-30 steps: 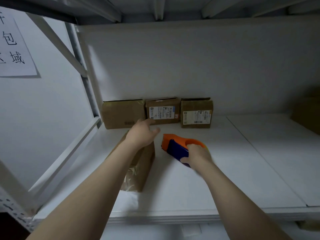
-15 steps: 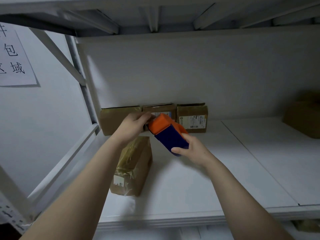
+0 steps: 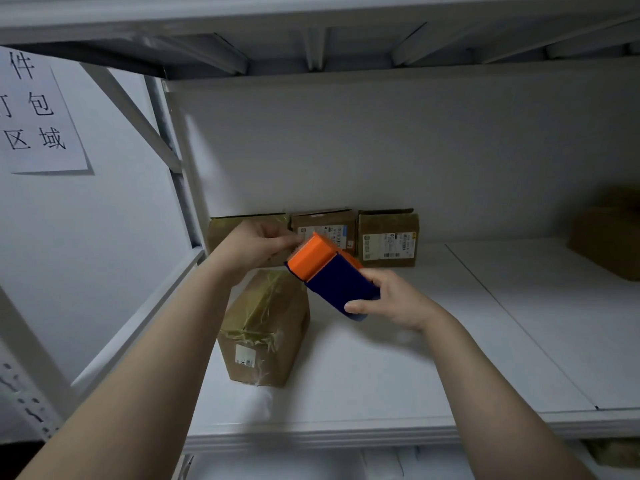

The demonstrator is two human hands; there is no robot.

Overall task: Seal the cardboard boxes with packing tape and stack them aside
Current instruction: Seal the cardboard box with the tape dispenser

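My right hand (image 3: 394, 301) grips an orange and dark blue tape dispenser (image 3: 329, 275), held in the air above the white shelf (image 3: 381, 375). My left hand (image 3: 259, 242) is at the dispenser's orange front end, fingers pinched there; whether they hold tape I cannot tell. Below the hands a taped cardboard box (image 3: 266, 327) lies on the shelf, a small label on its near face. Three cardboard boxes stand in a row against the back wall: left (image 3: 221, 233), middle (image 3: 332, 225) and right (image 3: 388, 239).
Another cardboard box (image 3: 609, 237) sits at the far right of the shelf. A shelf frame with a diagonal brace (image 3: 138, 116) stands at the left, and a paper sign (image 3: 38, 116) hangs on the left wall. An upper shelf (image 3: 311, 36) is overhead.
My right hand lifted the dispenser off the shelf and tilted it up. My left hand left the near box and moved to the dispenser's orange end.
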